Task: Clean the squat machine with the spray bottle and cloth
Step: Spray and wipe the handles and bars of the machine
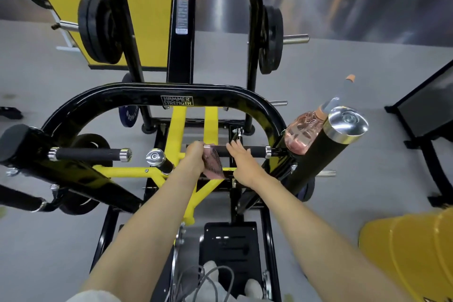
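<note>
The black and yellow squat machine (137, 98) fills the middle of the view. My left hand (193, 157) grips a pink patterned cloth (212, 163) wrapped over the inner end of the right black handle bar (253, 151). Just to the right, my right hand (242, 160) rests on the same bar with fingers laid over it. A clear spray bottle (304, 133) with pinkish liquid and an orange nozzle tip sits at the right, wedged behind the thick black padded roller (326, 144).
Black weight plates (100, 29) hang on pegs at the upper left and upper right (270, 39). The left handle bar (89, 154) sticks out at the left. A black footplate (230, 245) lies below my arms. A yellow object (411, 255) stands at the lower right.
</note>
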Available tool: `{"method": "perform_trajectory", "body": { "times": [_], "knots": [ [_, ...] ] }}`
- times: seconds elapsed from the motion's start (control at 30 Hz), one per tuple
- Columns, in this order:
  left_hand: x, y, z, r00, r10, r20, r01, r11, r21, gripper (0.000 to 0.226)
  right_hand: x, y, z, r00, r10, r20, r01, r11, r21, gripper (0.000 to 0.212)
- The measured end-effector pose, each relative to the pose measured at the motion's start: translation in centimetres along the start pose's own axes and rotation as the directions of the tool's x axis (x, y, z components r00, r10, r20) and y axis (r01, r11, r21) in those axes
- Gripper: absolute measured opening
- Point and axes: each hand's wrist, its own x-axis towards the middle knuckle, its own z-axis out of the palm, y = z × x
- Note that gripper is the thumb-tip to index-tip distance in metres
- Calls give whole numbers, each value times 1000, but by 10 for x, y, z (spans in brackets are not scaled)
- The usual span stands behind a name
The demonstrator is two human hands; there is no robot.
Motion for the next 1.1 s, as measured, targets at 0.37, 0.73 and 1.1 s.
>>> {"method": "perform_trajectory", "body": {
  "times": [0.37, 0.73, 1.1],
  "knots": [
    [-32, 2, -13, 998, 1, -59, 3, 998, 58, 29, -2, -3, 0, 1000, -1, -11, 0, 1000, -23, 88],
    [-36, -22, -27, 701, 599, 386, -629, 266, 730, 59, -6, -8, -2, 1000, 5, -12, -6, 1000, -15, 81],
    [-71, -3, 20, 509, 735, 448, -699, 50, 713, 39, -47, 9, 35, 850, 219, -479, -209, 975, 74, 65]
  ]
}}
